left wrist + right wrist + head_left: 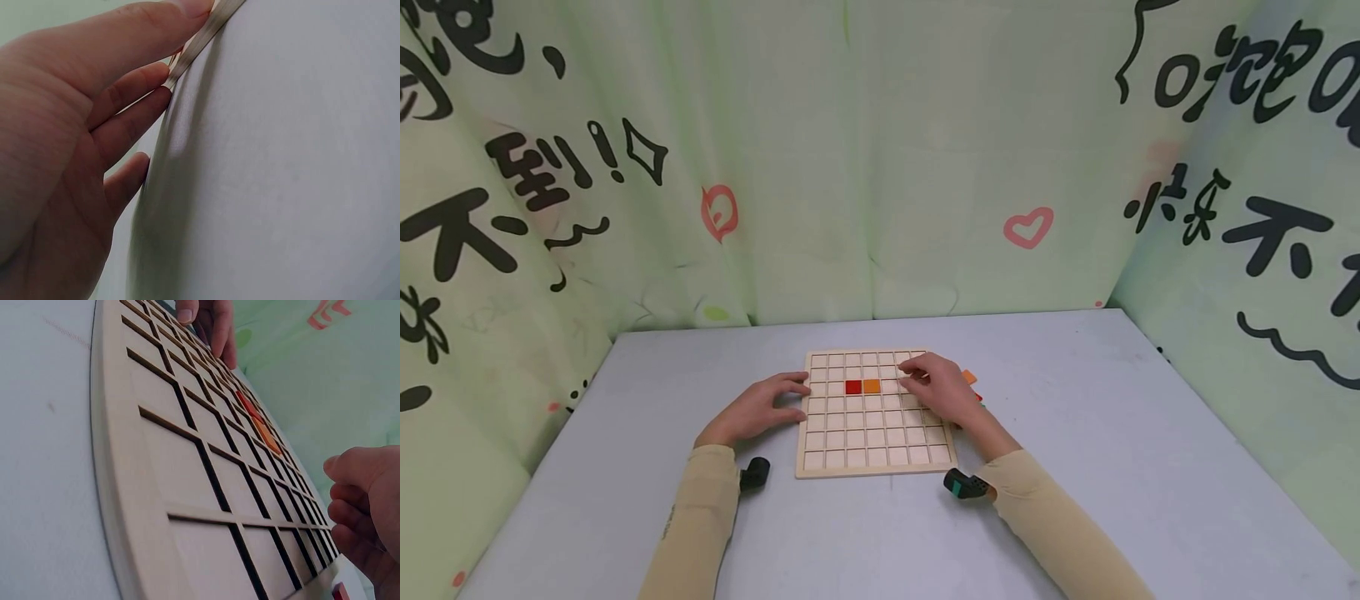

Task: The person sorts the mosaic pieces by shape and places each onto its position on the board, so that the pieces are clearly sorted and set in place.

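A square wooden grid board [856,457] lies on the table, with a red tile [853,387] and an orange tile [872,386] side by side in its cells. My left hand [767,406] rests at the board's left edge, thumb and fingers spread and fingertips touching the rim. In the left wrist view, its fingers [134,122] lie along the wooden edge. Over the board's upper right part hovers my right hand [942,387]. Its fingers are loosely bent, the thumb a little apart from them in the head view, and no tile shows between them.
Beyond the right hand, partly hidden by it, lie loose tiles, among them an orange piece [969,377] and a red piece [340,592]. The white table [647,467] is enclosed by pale green curtains [940,167] with black lettering. Each wrist carries a small dark camera.
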Motion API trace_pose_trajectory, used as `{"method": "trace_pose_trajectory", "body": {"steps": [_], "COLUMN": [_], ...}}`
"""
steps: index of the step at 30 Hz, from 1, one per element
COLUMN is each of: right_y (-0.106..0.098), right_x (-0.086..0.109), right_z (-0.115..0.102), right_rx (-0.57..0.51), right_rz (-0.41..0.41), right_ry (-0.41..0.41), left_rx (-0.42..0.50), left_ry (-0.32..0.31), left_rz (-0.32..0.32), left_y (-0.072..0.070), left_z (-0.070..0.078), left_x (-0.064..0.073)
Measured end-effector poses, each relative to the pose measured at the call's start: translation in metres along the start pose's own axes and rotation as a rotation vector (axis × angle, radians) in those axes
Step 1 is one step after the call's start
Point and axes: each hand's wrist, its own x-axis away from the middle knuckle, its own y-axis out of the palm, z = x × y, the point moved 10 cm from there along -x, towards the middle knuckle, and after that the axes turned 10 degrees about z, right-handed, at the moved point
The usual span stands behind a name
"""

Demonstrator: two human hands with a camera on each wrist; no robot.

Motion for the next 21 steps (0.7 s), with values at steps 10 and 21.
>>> {"method": "trace_pose_trajectory", "body": {"steps": [10,21], "right_y": [-0.041,-0.062], "right_x": [0.013,0.021], "right_z": [0.041,0.079], "right_rx": [0.069,0.160], "right_rz": [0.062,0.041], "right_ry": [0.136,0.238], "left_rx": [-0.014,-0.017], "left_ry": [0.018,0.025], "left_rz": [0.000,-0.002], "left_y": [0.000,0.000], "left_z": [-0.001,0.000], "left_x": [0.000,0.000]}}
